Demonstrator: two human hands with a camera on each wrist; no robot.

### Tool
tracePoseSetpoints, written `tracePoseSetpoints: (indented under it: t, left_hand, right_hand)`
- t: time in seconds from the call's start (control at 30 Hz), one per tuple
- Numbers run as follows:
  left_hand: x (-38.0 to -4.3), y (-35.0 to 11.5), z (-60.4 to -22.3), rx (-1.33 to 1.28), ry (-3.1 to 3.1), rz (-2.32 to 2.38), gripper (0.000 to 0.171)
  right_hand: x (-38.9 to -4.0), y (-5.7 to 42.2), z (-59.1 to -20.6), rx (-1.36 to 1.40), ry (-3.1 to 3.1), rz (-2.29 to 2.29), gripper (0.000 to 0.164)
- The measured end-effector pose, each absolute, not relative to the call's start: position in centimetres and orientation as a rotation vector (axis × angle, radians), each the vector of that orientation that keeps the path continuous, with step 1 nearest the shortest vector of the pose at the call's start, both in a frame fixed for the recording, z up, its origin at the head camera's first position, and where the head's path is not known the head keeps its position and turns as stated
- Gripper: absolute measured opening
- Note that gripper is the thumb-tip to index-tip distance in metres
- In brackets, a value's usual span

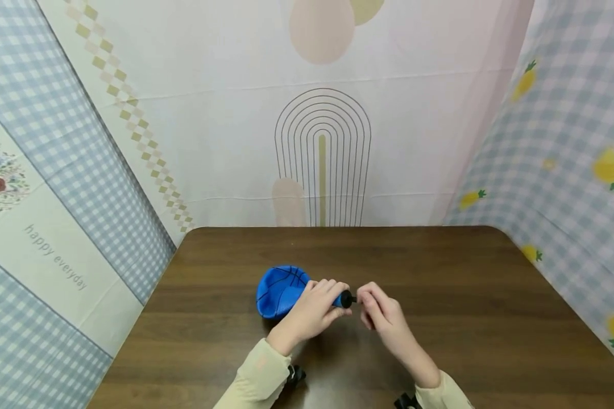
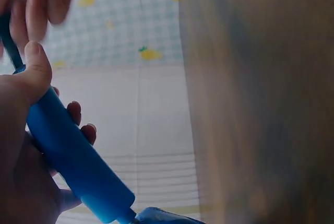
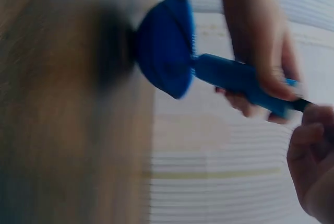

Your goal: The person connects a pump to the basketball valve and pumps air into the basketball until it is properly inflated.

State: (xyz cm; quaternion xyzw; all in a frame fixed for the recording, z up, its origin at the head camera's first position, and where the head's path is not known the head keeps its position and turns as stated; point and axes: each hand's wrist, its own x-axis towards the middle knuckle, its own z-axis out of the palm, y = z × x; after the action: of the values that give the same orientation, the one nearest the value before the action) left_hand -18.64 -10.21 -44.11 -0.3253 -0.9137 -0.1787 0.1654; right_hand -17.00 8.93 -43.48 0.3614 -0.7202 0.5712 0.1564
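Note:
A deflated blue basketball [image 1: 272, 292] with black lines lies caved in on the table, left of both hands. A blue hand pump [image 2: 78, 156] joins it, the pump's narrow end meeting the ball [image 3: 166, 46] in the right wrist view. My left hand [image 1: 312, 311] grips the pump's barrel, thumb on one side and fingers on the other. At the barrel's far end, beyond a black cap [image 1: 346, 299], my right hand [image 1: 382, 316] holds the dark handle with curled fingers. Those fingers hide most of the handle.
The brown wooden table [image 1: 210, 352] spreads around the hands. A pale patterned cloth [image 1: 225, 147] hangs behind it, with checked cloths [image 1: 568, 199] at both sides. Black straps [image 1: 295, 375] show at the wrists, by the pale sleeves.

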Motion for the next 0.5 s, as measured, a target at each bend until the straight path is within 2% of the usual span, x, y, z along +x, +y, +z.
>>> tracePoseSetpoints:
  t: [0.1, 0.2, 0.33, 0.5]
  left_hand:
    - [-18.5, -10.1, -44.3, -0.936, -2.619, -0.518, 0.036]
    - [-18.6, -10.2, -44.6, -0.926, -2.626, -0.499, 0.036]
    - [-18.9, -10.3, -44.8, -0.935, -2.625, -0.512, 0.038]
    - [-19.1, -10.6, -44.5, -0.898, -2.61, -0.594, 0.038]
  right_hand:
    - [-17.5, 8.0, -44.3, 1.043, -2.168, 1.601, 0.019]
    - [-17.2, 7.6, -44.3, 0.934, -2.238, 1.571, 0.016]
    - [-15.9, 8.5, -42.9, 0.742, -2.242, 1.601, 0.011]
    - [-14.5, 10.3, -40.6, 0.705, -2.104, 1.551, 0.011]
